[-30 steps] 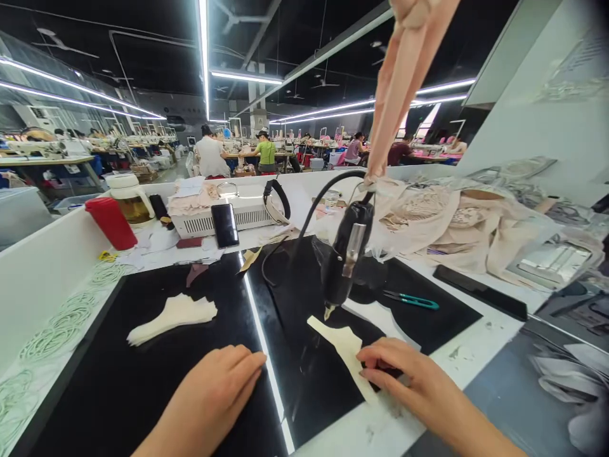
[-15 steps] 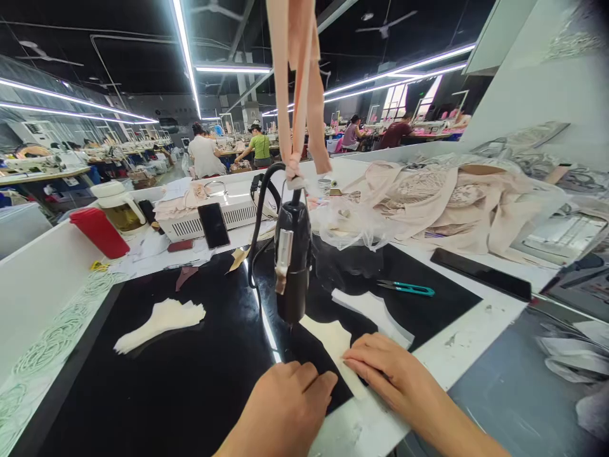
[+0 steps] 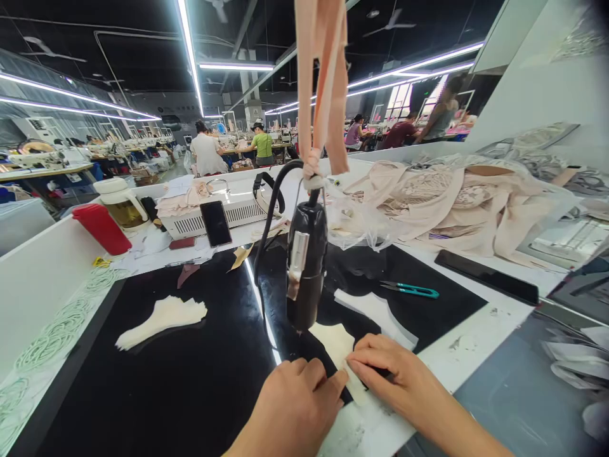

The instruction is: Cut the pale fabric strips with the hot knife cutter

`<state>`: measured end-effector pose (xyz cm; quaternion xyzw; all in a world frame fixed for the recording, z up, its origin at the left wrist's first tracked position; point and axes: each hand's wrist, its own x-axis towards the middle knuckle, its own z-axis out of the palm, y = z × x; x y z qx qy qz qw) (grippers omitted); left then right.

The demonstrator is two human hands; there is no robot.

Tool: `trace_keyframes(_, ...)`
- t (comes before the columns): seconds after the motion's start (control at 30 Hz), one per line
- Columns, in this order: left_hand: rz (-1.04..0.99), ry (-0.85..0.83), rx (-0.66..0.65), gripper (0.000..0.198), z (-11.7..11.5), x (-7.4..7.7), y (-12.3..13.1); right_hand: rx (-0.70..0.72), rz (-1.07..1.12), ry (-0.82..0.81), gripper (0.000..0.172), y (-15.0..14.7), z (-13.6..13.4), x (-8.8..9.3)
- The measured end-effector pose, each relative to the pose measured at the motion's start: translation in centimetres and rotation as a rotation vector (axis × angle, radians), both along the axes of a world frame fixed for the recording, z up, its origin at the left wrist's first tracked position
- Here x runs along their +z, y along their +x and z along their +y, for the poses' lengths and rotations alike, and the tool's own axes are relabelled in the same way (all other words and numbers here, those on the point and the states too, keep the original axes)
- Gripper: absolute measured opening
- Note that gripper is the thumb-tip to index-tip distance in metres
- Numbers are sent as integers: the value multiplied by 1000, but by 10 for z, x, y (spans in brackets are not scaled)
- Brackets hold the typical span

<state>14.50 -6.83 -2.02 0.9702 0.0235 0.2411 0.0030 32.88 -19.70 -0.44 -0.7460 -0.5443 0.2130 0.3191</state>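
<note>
Though aloft — tool (image 3: 311, 254) near cutout (image 3: 333, 341); snips (image 3: 415, 290)

White strip lights (image 3: 190, 57) blaze from a dark ceiling (image 3: 124, 32), and a bright streak of glare crosses the glossy black mat (image 3: 157, 393) before me. Far windows (image 3: 398, 101) glow white. My left hand (image 3: 299, 397) and right hand (image 3: 390, 368) look well lit. The wide view stretches towards its edges, the top right corner blackens, distant workstations (image 3: 152, 136) blur, and a co-worker's (image 3: 440, 117) head is pixelated.

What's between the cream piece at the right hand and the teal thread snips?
Head view: a white cut piece lies between the cream piece and the teal thread snips.
</note>
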Motion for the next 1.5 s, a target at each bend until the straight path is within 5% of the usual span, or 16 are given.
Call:
trace_keyframes(0.13,-25,-13,-5,18,0,-3,-1,-1,-4,-3,33,2,2,-1)
trace_keyframes(0.3,-5,-66,-5,30,1,-4,-3,2,-9,-2,32,3,2,-3)
trace_keyframes(0.97,-44,-91,-16,19,1,-1,0,-96,69,45,33,11,9,9)
trace_keyframes(1.23,44,-150,58,35,-1,2,-3,-32,92,43,35,0,7,15)
trace_keyframes(1.5,65,-88,56,30,0,-1,-1,-191,226,88,32,12,19,19)
